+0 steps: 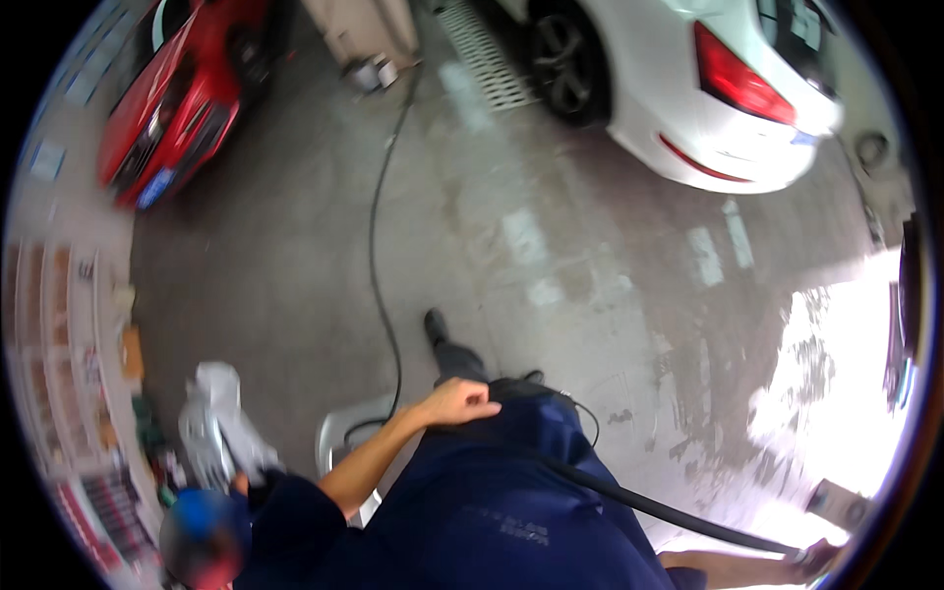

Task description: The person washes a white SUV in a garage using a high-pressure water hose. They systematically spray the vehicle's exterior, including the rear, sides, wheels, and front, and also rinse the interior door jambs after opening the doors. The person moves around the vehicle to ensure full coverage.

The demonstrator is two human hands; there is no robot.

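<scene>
My left hand [457, 401] is in front of my dark blue apron [511, 501], its fingers curled in and nothing visible between them. Stretched out to the lower right, my right hand [818, 559] grips one end of a thick black hose [678, 513]. That hose runs across the front of my apron toward my waist; where its other end goes is hidden. A thin dark cord [594, 421] loops out beside the apron. Below my left forearm stands a pale, rounded object [329, 433], mostly covered by my arm.
A red car [182, 118] is at the far left, a white car [688, 108] at the far right. Another hose [374, 236] trails along the floor past a metal drain grate [487, 59]. At lower left are a person in a blue cap [202, 516], grey sheeting [221, 418] and shelves [64, 364].
</scene>
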